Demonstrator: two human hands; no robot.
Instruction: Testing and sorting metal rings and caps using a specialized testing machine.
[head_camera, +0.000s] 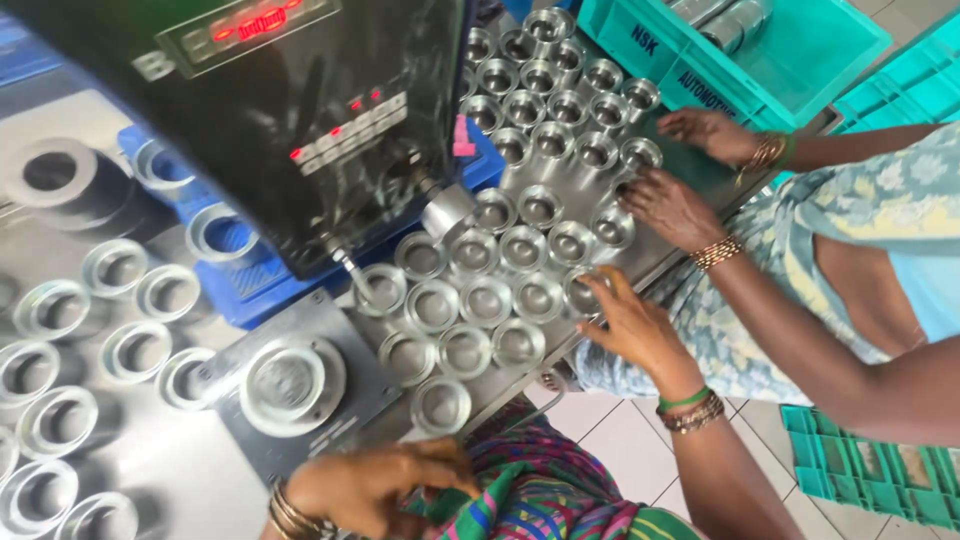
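Our right hand (630, 325) lies open, fingertips touching a metal cup (583, 292) on the surface (160, 460); our left hand (375, 485) curls loosely, holding nothing

White tiled floor (615, 440) below, crossed by dark grout lines. Grey metal desk (170, 465) under even daylight. Teal plastic crates (800, 50) top right, another teal crate (870, 470) down on the floor.

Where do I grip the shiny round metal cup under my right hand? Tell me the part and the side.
Pinch the raised rim of the shiny round metal cup with the fingers, coming from above on the table-edge side, where the right hand rests. It sits mouth up, and identical cups crowd its other sides.
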